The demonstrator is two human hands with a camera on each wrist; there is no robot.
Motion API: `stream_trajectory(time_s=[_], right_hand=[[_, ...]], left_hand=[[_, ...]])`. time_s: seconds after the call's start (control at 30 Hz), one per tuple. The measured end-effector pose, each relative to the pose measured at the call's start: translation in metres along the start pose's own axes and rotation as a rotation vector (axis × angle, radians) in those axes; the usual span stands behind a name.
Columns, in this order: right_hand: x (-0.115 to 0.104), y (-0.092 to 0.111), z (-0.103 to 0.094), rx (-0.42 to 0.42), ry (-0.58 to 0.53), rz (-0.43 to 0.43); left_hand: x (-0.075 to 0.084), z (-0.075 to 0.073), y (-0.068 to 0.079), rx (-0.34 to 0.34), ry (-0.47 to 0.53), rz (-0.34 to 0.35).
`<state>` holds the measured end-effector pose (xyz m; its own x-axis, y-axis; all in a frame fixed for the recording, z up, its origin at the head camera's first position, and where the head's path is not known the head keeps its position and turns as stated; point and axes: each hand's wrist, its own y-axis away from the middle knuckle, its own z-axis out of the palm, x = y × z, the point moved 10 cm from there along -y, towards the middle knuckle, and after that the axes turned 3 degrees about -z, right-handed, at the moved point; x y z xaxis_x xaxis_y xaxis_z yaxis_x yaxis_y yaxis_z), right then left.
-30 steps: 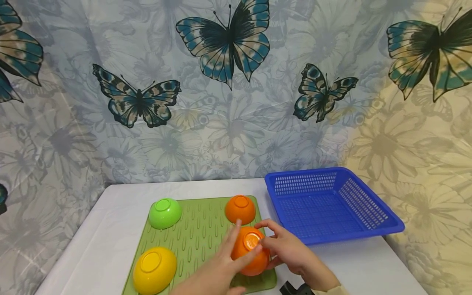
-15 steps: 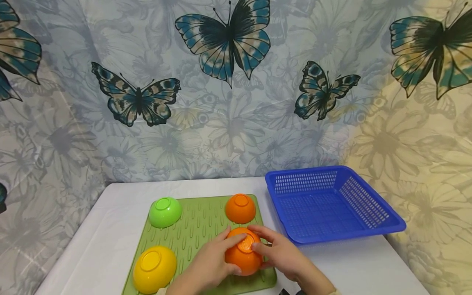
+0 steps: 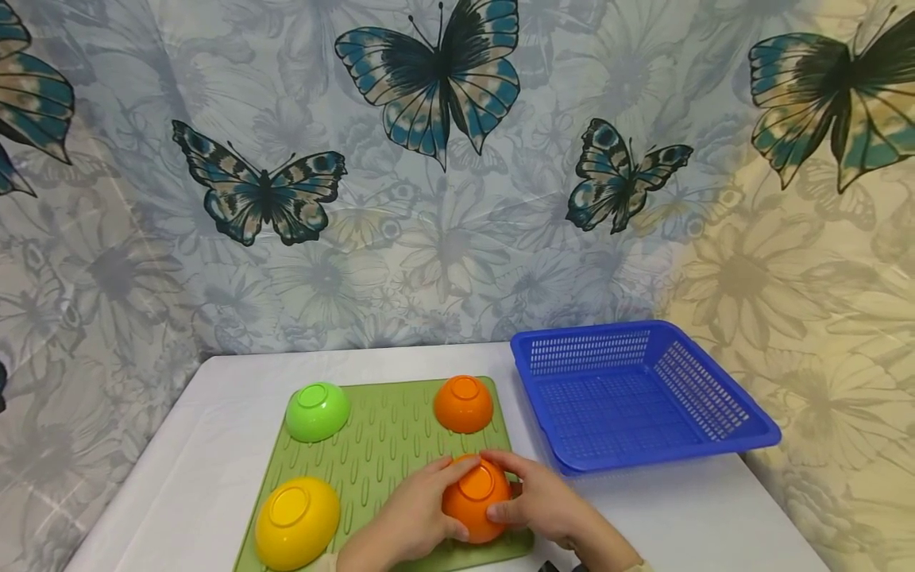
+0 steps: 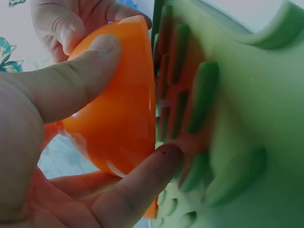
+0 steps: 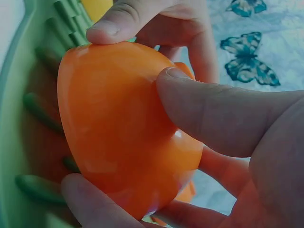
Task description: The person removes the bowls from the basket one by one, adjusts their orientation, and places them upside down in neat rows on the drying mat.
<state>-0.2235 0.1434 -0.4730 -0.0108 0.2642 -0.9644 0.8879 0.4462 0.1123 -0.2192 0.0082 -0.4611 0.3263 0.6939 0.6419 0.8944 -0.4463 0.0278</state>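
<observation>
An orange bowl (image 3: 475, 502) is upside down at the near right corner of the green ridged mat (image 3: 379, 469). My left hand (image 3: 416, 510) grips its left side, and my right hand (image 3: 542, 504) grips its right side. Seen from the left wrist, the left thumb lies on the bowl's wall (image 4: 126, 99) and a fingertip is right at the rim, close to the mat's ridges. In the right wrist view the right thumb presses the orange wall (image 5: 114, 123), with a finger near the rim. Just behind stands a second upturned orange bowl (image 3: 463, 405).
A green bowl (image 3: 318, 413) sits upturned at the mat's far left, and a larger yellow bowl (image 3: 297, 524) at its near left. To the right stands a blue plastic basket (image 3: 643, 397) on the white-covered table (image 3: 193, 461). A butterfly-print cloth hangs behind.
Spread left fingers have closed in around the bowl's left side. The bowl has shifted slightly left, then toward me and down onto the mat. The other bowls have stayed put.
</observation>
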Motion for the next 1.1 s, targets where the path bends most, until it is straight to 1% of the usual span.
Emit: stream_trajectory(time_s=[0.17,0.33,0.4,0.5,0.63,0.77,0.87,1.1], right_hand=[[0.008,-0.001,0.001,0.021,-0.023,0.020],[0.010,-0.001,0.000,0.049,-0.001,0.024],[0.011,-0.001,-0.001,0.060,0.027,0.027],[0.010,-0.001,-0.002,0.070,0.102,0.020],[0.008,-0.002,-0.003,0.071,0.180,0.006],[0.008,-0.004,-0.003,0.066,0.184,-0.001],[0.010,-0.004,-0.003,0.065,0.171,0.004],[0.014,-0.002,-0.005,0.065,0.109,0.024]], left_hand=[[-0.006,0.004,-0.004,-0.014,0.014,0.000],[-0.012,0.007,-0.007,-0.023,0.085,-0.023],[-0.013,0.008,-0.007,-0.024,0.115,-0.035],[-0.014,0.009,-0.007,-0.027,0.134,-0.046],[-0.013,0.010,-0.008,-0.028,0.109,-0.048],[-0.013,0.010,-0.011,-0.026,0.067,-0.028],[-0.014,0.011,-0.013,-0.030,0.066,-0.019],[-0.015,0.013,-0.016,-0.049,0.066,-0.046]])
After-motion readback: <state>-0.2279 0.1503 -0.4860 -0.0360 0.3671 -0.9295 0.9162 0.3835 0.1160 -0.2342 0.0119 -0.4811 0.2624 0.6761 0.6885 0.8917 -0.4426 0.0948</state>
